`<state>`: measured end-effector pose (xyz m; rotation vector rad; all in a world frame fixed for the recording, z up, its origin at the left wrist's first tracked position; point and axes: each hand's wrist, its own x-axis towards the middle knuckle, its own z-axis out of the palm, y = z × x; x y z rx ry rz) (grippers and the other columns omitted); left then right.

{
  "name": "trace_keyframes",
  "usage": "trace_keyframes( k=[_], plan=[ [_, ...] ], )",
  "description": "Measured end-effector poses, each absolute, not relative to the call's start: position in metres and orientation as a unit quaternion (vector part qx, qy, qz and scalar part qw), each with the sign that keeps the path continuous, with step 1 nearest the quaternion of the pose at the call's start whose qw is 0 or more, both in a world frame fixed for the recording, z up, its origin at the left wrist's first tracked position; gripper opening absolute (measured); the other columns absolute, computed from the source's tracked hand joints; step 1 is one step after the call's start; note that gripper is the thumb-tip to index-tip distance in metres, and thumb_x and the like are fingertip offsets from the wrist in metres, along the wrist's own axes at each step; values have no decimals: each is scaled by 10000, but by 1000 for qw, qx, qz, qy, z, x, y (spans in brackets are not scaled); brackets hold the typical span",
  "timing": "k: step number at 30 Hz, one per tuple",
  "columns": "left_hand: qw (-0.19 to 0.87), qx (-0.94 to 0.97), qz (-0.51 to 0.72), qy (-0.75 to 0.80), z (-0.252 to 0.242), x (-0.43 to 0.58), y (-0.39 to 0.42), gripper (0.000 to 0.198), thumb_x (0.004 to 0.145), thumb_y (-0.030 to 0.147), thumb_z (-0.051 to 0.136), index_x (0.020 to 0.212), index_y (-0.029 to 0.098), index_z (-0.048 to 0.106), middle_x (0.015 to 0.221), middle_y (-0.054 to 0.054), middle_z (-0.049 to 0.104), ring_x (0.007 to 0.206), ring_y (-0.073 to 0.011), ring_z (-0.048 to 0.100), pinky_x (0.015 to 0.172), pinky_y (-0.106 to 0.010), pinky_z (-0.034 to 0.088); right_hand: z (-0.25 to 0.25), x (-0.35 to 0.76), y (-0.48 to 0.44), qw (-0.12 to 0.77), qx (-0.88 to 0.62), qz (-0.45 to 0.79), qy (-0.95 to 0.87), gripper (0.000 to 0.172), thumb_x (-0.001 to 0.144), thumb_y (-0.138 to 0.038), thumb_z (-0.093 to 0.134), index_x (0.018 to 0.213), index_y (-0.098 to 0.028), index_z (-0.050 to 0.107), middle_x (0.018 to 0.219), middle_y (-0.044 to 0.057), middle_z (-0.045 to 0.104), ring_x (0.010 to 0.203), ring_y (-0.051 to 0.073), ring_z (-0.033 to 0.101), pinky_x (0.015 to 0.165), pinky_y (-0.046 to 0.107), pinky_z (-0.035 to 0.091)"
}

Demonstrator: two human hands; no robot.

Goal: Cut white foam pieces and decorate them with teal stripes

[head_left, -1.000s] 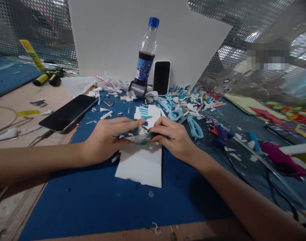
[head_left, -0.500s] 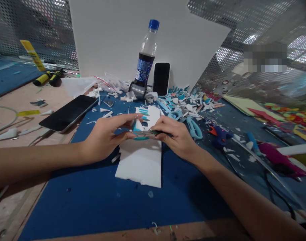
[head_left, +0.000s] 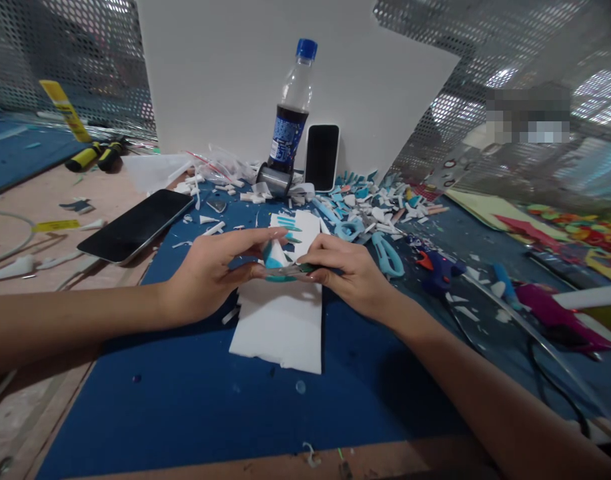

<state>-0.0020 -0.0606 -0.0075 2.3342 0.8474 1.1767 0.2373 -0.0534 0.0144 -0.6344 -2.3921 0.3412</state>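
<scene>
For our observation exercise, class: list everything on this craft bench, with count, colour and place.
cola bottle: one, blue cap, upright at back centre
phones: two, black screens; one flat at left, one leaning on the board
board: one, white, standing behind
mat: one, blue, covering the bench
foam sheet: one, white, on the mat under the hands
scraps: many, white and blue, back right
scissors: one, light blue, right of the hands
glue gun: one, blue, right
yellow-handled tools: two, far left
blue-and-white piece: one, between both hands
left hand, right hand: pinching that piece
</scene>
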Motion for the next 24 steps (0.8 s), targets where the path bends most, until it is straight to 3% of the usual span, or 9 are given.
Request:
trace_keyframes(
  k=[4,10,18,24],
  plan=[
    [143,851,448,234,-14,-3,-54,396,920,240,541,1311,306,531,1022,-46,705,825,-192,676,650,-273,534,15,238,-53,307,-228,127,-915,380,951,-403,436,926,-119,686,786,63,565,670,127,536,599,254,433],
    [124,861,449,205,-14,-3,-53,446,926,234,551,1352,350,485,1012,-27,717,830,-170,690,687,-249,549,15,237,-55,288,-230,99,-924,348,951,-339,459,894,-85,689,790,77,571,673,125,548,605,245,439],
    [59,883,424,195,-5,-4,-59,388,926,142,527,1305,223,534,1065,-86,711,911,-156,698,736,-210,569,13,237,-56,276,-235,108,-926,265,935,-308,505,930,-115,687,829,71,584,723,128,578,647,250,465],
    [58,885,404,225,-8,-5,-60,371,935,160,495,1301,214,529,1049,-78,713,867,-163,695,707,-225,565,13,236,-57,282,-239,90,-925,269,945,-300,487,923,-116,683,801,65,570,697,130,560,620,256,455]
  ],
)
